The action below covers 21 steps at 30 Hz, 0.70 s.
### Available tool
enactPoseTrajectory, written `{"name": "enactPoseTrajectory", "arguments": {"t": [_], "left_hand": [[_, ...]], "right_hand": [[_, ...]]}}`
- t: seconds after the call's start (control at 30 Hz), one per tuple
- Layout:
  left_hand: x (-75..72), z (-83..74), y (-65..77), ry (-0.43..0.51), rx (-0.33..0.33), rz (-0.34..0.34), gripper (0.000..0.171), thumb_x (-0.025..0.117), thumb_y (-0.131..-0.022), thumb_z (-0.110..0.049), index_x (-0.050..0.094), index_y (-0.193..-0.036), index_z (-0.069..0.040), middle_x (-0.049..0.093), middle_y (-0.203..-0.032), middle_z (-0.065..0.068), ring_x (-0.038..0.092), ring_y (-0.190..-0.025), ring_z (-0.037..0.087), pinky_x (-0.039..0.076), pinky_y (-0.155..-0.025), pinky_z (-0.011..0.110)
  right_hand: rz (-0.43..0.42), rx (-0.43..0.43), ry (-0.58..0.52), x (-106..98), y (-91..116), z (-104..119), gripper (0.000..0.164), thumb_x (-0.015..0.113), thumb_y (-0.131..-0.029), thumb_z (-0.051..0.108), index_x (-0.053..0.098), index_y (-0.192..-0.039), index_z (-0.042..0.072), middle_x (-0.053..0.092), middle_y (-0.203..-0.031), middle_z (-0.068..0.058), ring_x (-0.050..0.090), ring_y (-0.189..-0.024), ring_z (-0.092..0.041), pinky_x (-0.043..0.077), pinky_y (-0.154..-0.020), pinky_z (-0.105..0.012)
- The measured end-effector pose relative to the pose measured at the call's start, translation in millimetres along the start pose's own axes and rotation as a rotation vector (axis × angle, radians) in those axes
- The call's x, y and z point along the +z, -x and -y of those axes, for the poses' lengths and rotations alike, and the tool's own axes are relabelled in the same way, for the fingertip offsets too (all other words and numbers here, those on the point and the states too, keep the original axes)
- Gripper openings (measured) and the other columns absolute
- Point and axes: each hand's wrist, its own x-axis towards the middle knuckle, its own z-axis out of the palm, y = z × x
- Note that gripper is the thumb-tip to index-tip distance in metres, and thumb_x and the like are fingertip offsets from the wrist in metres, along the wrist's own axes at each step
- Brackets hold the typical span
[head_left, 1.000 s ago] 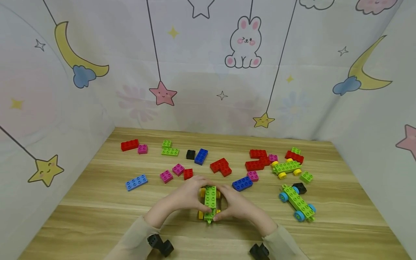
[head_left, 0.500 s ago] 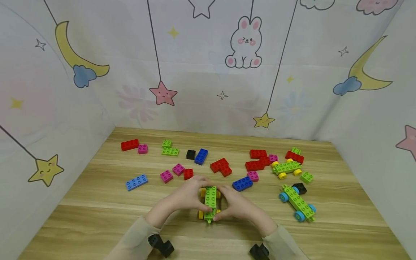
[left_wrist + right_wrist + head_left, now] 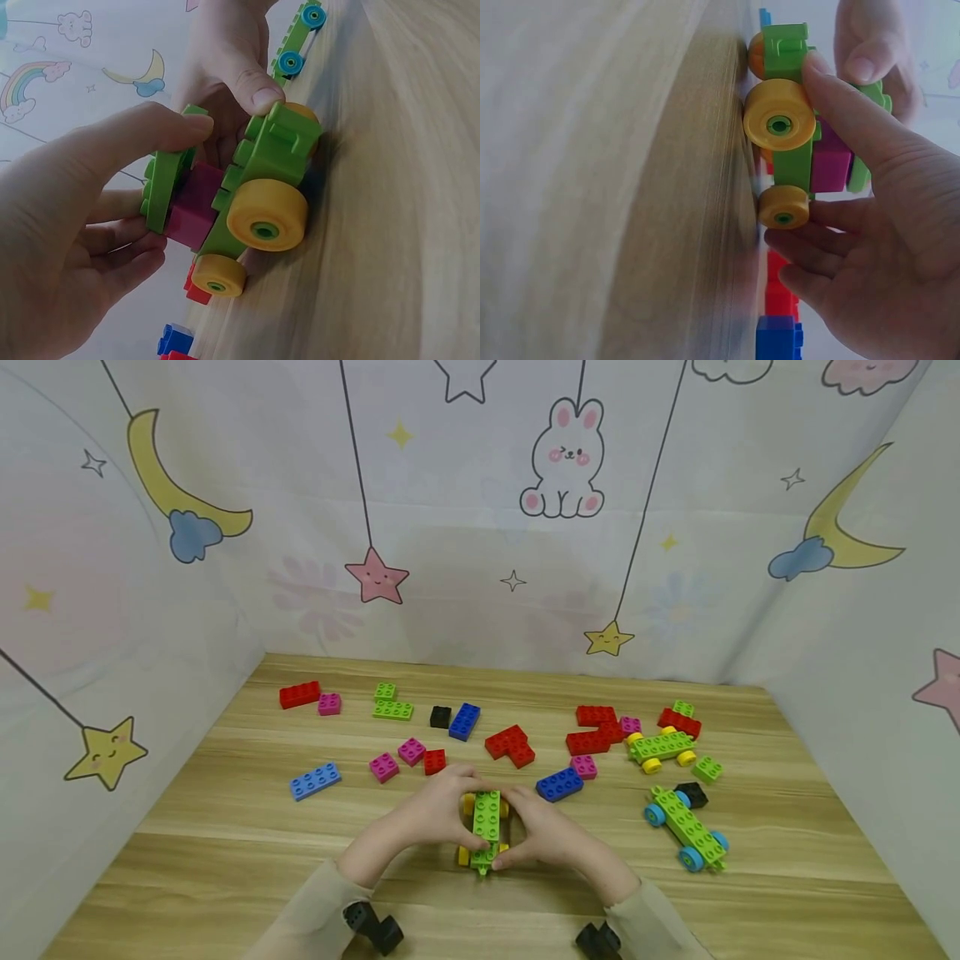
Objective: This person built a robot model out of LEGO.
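A toy car with a green base (image 3: 281, 154) and yellow wheels (image 3: 779, 115) stands on the table between both hands. On its studs sits a magenta building brick (image 3: 196, 206), topped by a long green brick (image 3: 486, 816). My left hand (image 3: 437, 806) pinches the green brick, thumb over its near end and fingers at the far end. My right hand (image 3: 553, 833) grips the car lengthwise, its thumb on the near end of the base and its fingers by the small far wheel. From the head view, the green brick hides the magenta one.
Two more green car bases stand at right, one with yellow wheels (image 3: 662, 746), one with blue wheels (image 3: 687, 828). Loose bricks lie beyond the hands, among them a dark blue brick (image 3: 559, 784), joined red bricks (image 3: 510, 744) and a light blue brick (image 3: 315, 782). A printed cloth (image 3: 450, 635) borders the table.
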Motion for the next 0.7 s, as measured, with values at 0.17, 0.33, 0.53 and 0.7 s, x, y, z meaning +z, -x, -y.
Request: {"name": "enactPoseTrajectory", "arguments": {"t": [0.17,0.33,0.53,0.7], "left_hand": [[0.7,3.2,-1.0,0.060,-0.036,0.015,0.069,0.089,-0.066,-0.028,0.065,-0.129,-0.011,0.056,-0.133,0.017,0.050,-0.125,0.035,0.045,-0.100,0.057],[1.0,5.3,-1.5,0.085,-0.044,0.018,0.069,0.089,-0.066,-0.029,0.065,-0.128,-0.010,0.055,-0.136,0.019,0.048,-0.128,0.037,0.044,-0.102,0.058],[1.5,7.0,-2.1,0.091,-0.039,0.020,0.069,0.090,-0.065,-0.030,0.066,-0.127,-0.010,0.058,-0.131,0.015,0.052,-0.123,0.033,0.046,-0.100,0.055],[1.8,7.5,-3.2,0.082,-0.037,0.028,0.070,0.090,-0.064,-0.029,0.066,-0.127,-0.010,0.059,-0.125,0.011,0.054,-0.116,0.027,0.049,-0.097,0.051]], "right_hand": [[0.002,0.003,-0.002,0.3,-0.4,-0.3,0.098,0.086,-0.073,0.040,0.036,-0.150,0.005,0.039,-0.152,-0.017,0.039,-0.139,-0.035,0.035,-0.112,-0.054],[-0.001,0.004,-0.005,1.0,-0.4,-1.3,0.098,0.086,-0.073,0.040,0.036,-0.150,0.007,0.039,-0.152,-0.016,0.039,-0.139,-0.035,0.035,-0.112,-0.054],[-0.005,0.003,0.002,1.3,-0.5,-1.6,0.098,0.086,-0.072,0.040,0.036,-0.151,0.008,0.039,-0.152,-0.016,0.039,-0.139,-0.035,0.035,-0.112,-0.054],[-0.005,-0.003,-0.002,1.5,-0.5,-2.0,0.098,0.086,-0.072,0.040,0.036,-0.151,0.009,0.039,-0.152,-0.015,0.039,-0.139,-0.035,0.035,-0.112,-0.054]]}}
